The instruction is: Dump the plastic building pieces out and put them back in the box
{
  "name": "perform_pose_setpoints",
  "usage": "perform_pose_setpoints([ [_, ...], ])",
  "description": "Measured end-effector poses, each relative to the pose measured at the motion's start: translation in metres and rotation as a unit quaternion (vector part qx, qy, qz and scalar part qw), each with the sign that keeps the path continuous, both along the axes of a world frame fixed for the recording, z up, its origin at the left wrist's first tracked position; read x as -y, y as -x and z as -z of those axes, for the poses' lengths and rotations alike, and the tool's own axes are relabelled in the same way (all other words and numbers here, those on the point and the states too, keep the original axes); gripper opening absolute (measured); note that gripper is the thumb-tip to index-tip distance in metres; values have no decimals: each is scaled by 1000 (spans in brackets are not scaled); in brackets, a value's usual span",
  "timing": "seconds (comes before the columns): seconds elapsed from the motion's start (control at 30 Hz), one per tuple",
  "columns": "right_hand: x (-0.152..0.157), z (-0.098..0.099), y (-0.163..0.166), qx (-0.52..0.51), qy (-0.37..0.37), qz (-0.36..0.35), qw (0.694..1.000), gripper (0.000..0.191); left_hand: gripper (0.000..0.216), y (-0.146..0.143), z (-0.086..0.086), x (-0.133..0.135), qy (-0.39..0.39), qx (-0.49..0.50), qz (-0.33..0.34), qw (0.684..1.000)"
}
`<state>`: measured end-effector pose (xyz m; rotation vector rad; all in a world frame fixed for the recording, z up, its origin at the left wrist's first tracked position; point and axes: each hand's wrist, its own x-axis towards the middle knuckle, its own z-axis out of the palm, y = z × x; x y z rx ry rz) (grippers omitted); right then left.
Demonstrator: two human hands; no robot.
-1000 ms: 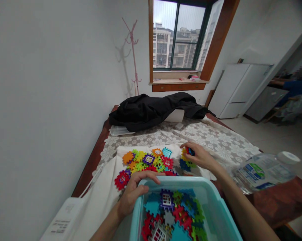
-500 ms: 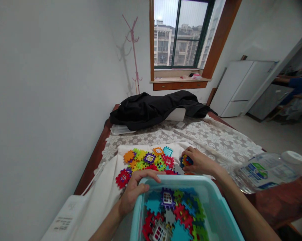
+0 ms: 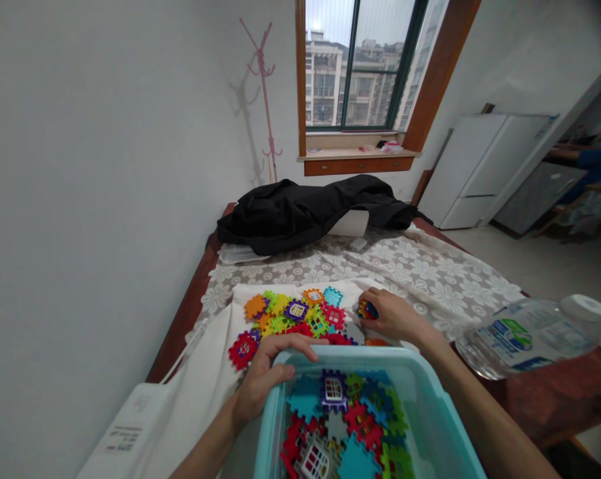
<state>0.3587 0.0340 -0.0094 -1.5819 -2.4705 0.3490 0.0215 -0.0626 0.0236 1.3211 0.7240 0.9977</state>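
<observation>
The left hand (image 3: 260, 386) grips the far rim of the blue bin (image 3: 430, 426), so the bin stays put. The right hand (image 3: 393, 318) is closed around a few toy tiles (image 3: 367, 309), picked from the pile of tiles (image 3: 293, 319) on the white cloth (image 3: 205, 379) just past the bin.

Bin (image 3: 433, 426) nearest; tile pile (image 3: 295, 316) on cloth (image 3: 205, 372) behind it; bottle (image 3: 530, 332) right; jacket (image 3: 305, 213) probably at far end.

Your left hand (image 3: 260, 386) grips the smooth, slightly glossy plastic bin (image 3: 430, 426); your right hand (image 3: 393, 316) closes on glossy plastic tiles (image 3: 300, 316). They lie on matt white cloth (image 3: 205, 379) over patterned lace cloth (image 3: 430, 273). The table (image 3: 554, 399) edge is polished wood; the bottle (image 3: 524, 336) is clear plastic.
</observation>
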Motion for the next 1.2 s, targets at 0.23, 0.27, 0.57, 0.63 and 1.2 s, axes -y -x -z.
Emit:
perform_pose_setpoints([
  [0.23,4,-24,2,-49,-21,16,998,30,29,-2,-7,1,-16,-12,40,999],
  [0.27,7,-30,5,-72,-19,0,997,32,29,-3,-8,1,-21,-17,41,999],
  [0.57,28,-35,30,-34,108,-118,986,44,31,-4,-13,0,-40,-36,46,997],
  [0.63,29,-32,29,-29,112,-124,986,50,31,-5,-12,-1,-39,-25,52,998],
  [1.2,21,-36,24,-354,61,-37,932,46,33,-5,-8,3,-14,-26,38,999],
])
